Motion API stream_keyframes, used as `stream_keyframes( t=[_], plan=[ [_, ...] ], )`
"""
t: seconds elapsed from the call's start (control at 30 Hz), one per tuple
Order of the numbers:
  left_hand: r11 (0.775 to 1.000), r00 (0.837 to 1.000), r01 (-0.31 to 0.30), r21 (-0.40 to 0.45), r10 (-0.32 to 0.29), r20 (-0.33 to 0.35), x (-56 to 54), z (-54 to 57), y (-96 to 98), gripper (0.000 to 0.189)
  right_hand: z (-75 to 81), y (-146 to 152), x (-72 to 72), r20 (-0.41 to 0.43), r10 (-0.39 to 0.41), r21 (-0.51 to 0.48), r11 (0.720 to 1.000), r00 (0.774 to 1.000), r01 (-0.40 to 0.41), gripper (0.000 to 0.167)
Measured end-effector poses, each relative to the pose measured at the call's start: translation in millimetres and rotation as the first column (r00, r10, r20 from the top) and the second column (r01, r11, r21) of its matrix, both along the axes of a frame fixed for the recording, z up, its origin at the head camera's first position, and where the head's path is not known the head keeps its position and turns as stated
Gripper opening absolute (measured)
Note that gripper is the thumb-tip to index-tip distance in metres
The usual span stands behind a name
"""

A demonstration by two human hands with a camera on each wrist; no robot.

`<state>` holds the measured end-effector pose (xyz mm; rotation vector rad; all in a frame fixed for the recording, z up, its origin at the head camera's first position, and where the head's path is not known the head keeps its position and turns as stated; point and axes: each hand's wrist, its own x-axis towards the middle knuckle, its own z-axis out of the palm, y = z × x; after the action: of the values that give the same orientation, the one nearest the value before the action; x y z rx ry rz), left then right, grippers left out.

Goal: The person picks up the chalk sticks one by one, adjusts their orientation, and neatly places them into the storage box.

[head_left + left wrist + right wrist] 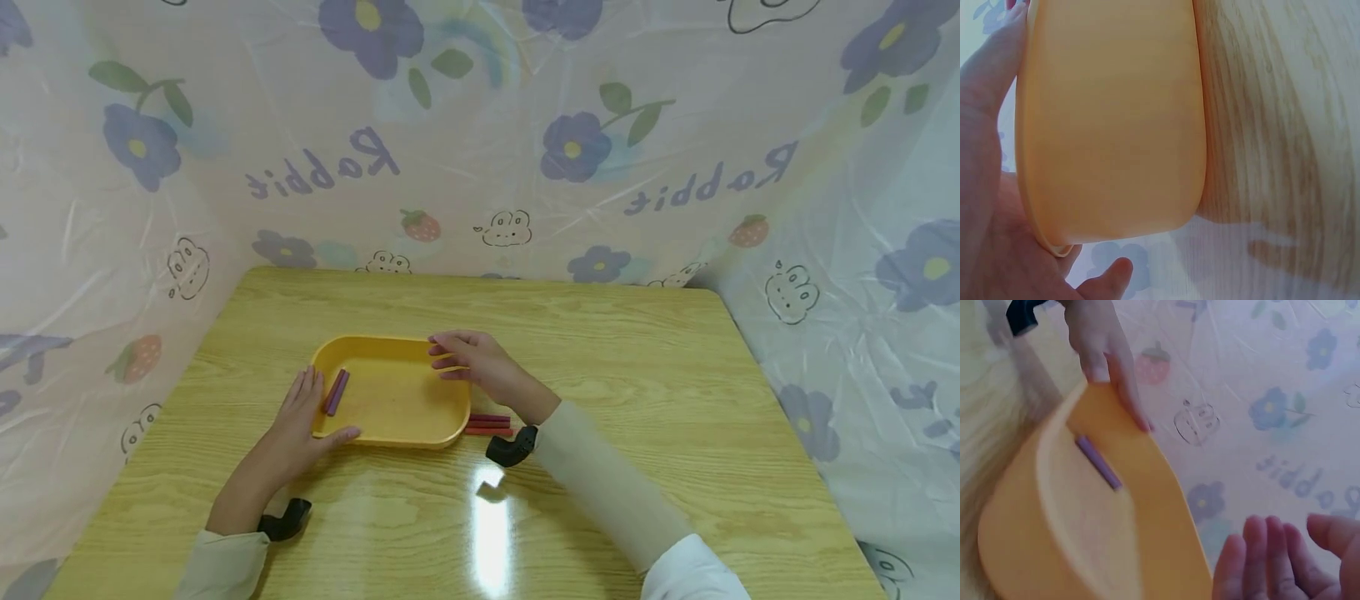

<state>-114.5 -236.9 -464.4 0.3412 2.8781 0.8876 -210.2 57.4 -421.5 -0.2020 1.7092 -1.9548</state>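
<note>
A yellow rectangular tray [397,398] sits on the table, left of centre. My left hand [294,429] grips its left end, thumb over the near rim and fingers along the short side. The left wrist view has the tray's outer wall [1110,125] beside that hand. Two purple sticks [338,393] lie side by side in the tray, near the left hand. Over the tray's far right corner hovers my right hand [480,364], fingers extended and holding nothing. Just right of the tray, below the right wrist, red sticks [488,432] and a dark purple stick [492,418] lie on the table.
The wood-grain table [600,358] reaches back to a patterned curtain [465,167] that also hangs on both sides. Each wrist wears a black curved device, one at the left wrist [286,520] and one at the right wrist [513,447].
</note>
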Motion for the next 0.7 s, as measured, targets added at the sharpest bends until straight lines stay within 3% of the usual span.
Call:
stream_keyframes(
  t=[0.23, 0.33, 0.5, 0.7],
  plan=[
    [1.000, 1.000, 0.000, 0.005, 0.000, -0.001, 0.5, 0.1, 0.1, 0.109, -7.2, 45.3, -1.9, -0.114, 0.043, 0.143, 0.989, 0.993, -0.026, 0.037],
    [1.000, 1.000, 0.003, 0.000, -0.003, 0.001, 0.2, -0.3, -0.4, 0.109, -14.5, 55.7, -1.9, -0.136, 0.058, 0.243, 0.970, 0.989, -0.023, 0.033],
    [1.000, 1.000, 0.002, 0.005, -0.002, 0.008, 0.6, -0.6, -0.7, 0.110, -27.9, 63.2, -0.1, -0.164, 0.151, 0.427, 0.902, 0.975, -0.068, 0.023],
    [1.000, 1.000, -0.003, 0.008, 0.003, 0.005, 0.5, -1.5, -0.3, 0.110, -36.6, 63.0, 6.4, -0.234, 0.321, 0.604, 0.788, 0.918, -0.122, 0.019]
  ],
)
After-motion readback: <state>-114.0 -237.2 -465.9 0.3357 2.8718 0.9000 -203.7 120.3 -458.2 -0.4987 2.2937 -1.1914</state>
